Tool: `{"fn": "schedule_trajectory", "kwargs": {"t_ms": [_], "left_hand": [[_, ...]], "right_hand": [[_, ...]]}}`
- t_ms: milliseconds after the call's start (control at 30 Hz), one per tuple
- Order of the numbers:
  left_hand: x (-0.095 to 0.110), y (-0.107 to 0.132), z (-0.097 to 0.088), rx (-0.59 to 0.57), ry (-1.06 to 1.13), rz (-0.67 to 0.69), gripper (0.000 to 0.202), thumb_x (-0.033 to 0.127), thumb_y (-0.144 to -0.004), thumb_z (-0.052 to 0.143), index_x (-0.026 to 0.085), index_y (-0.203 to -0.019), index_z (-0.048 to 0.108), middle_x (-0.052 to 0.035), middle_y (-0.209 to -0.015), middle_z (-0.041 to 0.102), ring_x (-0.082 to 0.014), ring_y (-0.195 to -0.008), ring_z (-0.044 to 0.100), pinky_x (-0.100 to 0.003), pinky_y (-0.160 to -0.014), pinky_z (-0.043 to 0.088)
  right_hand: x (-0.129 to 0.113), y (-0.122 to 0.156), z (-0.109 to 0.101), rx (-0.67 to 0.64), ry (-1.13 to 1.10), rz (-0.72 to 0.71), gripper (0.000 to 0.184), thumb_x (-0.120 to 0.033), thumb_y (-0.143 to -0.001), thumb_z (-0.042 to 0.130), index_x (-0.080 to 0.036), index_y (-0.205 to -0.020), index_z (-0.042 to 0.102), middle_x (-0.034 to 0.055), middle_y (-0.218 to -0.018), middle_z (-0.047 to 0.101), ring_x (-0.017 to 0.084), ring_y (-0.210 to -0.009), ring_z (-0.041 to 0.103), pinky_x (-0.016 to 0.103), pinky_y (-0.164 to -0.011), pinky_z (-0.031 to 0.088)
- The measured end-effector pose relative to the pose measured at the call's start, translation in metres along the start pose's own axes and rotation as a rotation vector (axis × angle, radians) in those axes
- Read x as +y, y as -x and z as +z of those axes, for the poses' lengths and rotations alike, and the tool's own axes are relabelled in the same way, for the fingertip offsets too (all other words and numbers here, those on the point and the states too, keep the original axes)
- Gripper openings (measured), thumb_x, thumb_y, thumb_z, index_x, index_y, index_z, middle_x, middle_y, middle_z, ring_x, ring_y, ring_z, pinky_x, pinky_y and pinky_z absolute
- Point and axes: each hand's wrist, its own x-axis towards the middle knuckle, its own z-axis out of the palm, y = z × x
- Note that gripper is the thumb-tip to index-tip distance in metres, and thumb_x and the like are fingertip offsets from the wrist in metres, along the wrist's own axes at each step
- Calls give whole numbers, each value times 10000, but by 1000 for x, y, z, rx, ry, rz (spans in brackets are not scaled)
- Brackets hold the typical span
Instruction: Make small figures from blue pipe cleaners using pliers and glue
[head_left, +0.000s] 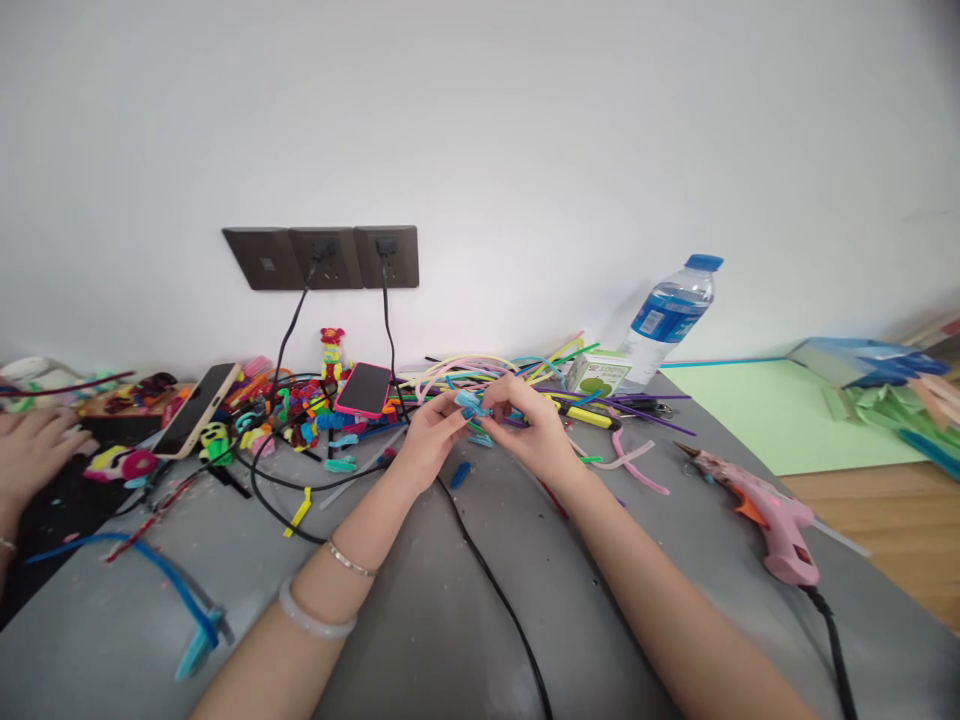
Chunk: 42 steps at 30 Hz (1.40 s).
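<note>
My left hand (pixel 431 440) pinches a small light blue folded piece of fuzzy pipe cleaner (pixel 469 400) above the grey table. My right hand (pixel 532 430) has its fingers closed on the same piece from the other side; fingers hide part of it. A short dark blue pipe cleaner piece (pixel 461 474) lies on the table just below my hands. At the lower left rests a blue pipe cleaner stem (pixel 169 570) with a light blue folded end (pixel 198 652). Loose coloured pipe cleaners (pixel 442 375) lie behind my hands.
A pink glue gun (pixel 780 520) lies at right, its cord running off the front. A water bottle (pixel 667 325) leans by a small box (pixel 598 371). Phones (pixel 364 390) and pipe cleaner figures (pixel 216 443) crowd the left. Black cables (pixel 487 570) cross the table. Another person's hand (pixel 34 450) is far left.
</note>
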Motion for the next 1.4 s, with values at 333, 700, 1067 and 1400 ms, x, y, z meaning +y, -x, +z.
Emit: {"fn": "schedule_trajectory", "kwargs": {"t_ms": [333, 700, 1067, 1400], "left_hand": [[0, -1, -1, 35, -15, -7, 278, 272, -623, 860, 191, -857, 735, -6, -826, 696, -113, -724, 605, -238, -690, 477], [2, -1, -2, 44, -9, -44, 321, 279, -588, 879, 189, -868, 751, -3, -845, 705, -99, -718, 606, -214, -655, 470], [0, -2, -5, 91, 15, -26, 359, 312, -586, 872, 205, -911, 762, -21, -869, 733, -122, -742, 651, -218, -642, 465], [-1, -2, -4, 102, -13, -51, 373, 302, -606, 855, 190, -949, 763, -38, -871, 744, -121, -714, 657, -226, -650, 480]], "right_hand": [[0, 3, 2, 24, 129, 5, 92, -149, -899, 573, -239, -917, 583, 44, -857, 607, 165, -693, 529, 311, -639, 453], [2, 3, 2, -19, 87, 18, 111, -133, -884, 598, -234, -913, 562, 29, -828, 564, 153, -678, 503, 292, -622, 431], [3, 4, 0, -88, 80, 36, 182, -108, -911, 475, -232, -1016, 556, 56, -911, 588, 189, -805, 544, 322, -722, 453], [3, 2, 1, -50, 147, 70, 125, -115, -893, 521, -220, -909, 587, 5, -739, 487, 158, -657, 461, 292, -626, 385]]}}
